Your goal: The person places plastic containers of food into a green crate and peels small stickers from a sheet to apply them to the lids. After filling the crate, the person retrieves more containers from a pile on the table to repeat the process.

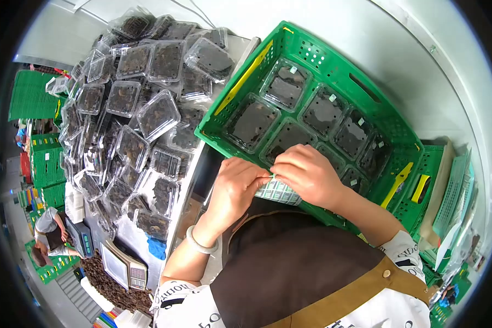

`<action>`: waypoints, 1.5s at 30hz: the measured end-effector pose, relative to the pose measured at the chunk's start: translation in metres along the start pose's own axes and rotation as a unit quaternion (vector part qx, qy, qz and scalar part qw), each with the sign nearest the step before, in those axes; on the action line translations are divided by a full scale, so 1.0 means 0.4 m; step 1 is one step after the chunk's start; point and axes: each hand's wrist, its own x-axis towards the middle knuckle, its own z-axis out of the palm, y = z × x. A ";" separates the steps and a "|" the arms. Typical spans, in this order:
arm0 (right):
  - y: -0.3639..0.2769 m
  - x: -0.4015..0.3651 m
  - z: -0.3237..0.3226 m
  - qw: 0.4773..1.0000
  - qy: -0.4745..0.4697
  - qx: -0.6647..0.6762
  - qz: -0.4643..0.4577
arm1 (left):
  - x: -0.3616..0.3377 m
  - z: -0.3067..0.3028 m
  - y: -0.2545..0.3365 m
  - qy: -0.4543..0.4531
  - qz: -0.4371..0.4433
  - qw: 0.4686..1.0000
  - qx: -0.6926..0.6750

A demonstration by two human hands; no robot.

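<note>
Printed sheet (279, 193): green and white, right under both hands, by the near side of the crate.
Left hand (236, 181): thumb and finger pinch the sheet's top edge.
Right hand (307, 174): pinches that edge too, just beside the left.
Green crate (339, 69): just past the hands, see-through boxes (286, 86) inside.
Box pile (157, 116): left of the hands, dark bits inside.
Scale (123, 267): well off to the left hand's side.

Packing workshop — scale (120, 265), green crates (341, 68), filled clamshells (165, 59).
</note>
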 end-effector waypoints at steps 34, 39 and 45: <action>-0.035 -0.063 0.077 0.900 0.102 0.291 0.307 | -0.033 0.008 -0.034 0.076 0.006 0.997 0.011; -0.047 -0.064 0.080 0.898 0.113 0.311 0.291 | -0.059 0.014 -0.018 0.094 0.032 0.993 0.057; -0.073 -0.059 0.065 0.918 0.090 0.295 0.249 | -0.078 -0.001 0.003 0.097 0.037 0.989 0.102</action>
